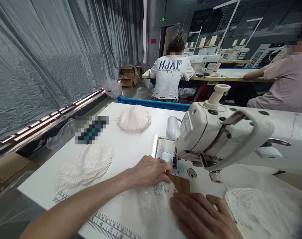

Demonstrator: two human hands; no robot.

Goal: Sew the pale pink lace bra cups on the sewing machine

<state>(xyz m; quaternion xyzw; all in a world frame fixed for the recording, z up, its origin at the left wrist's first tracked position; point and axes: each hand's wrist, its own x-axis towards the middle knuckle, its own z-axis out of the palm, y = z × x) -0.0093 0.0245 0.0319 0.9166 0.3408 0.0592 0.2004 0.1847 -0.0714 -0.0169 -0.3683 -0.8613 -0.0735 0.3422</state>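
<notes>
The white surface [131, 144] spreads out under everything, and the sewing machine [203, 132] leans in over it from the right. Three heaps of pale lace lie about: the scalloped stack [87, 162] out to the left, a smaller pinkish pile [134, 120] at the far edge, and more lace cups [253, 209] on the right, under the machine's arm.

The lace piece [163, 192] in hand is on the near side of the machine, between the person's two hands. Its long axis looks to run from the needle area back toward the person, though the near end blurs away. The left hand [151, 170] is the nearer one to the needle, fingers curled and seemingly pinching the lace's far end, which lies just below its thumb. The right hand [203, 214] sits lower, fingers side by side against the right edge; whether it grips, I can't tell.

Smallest of all, the presser foot [175, 162] stands just beyond the left fingertips, apart from the lace.
</notes>
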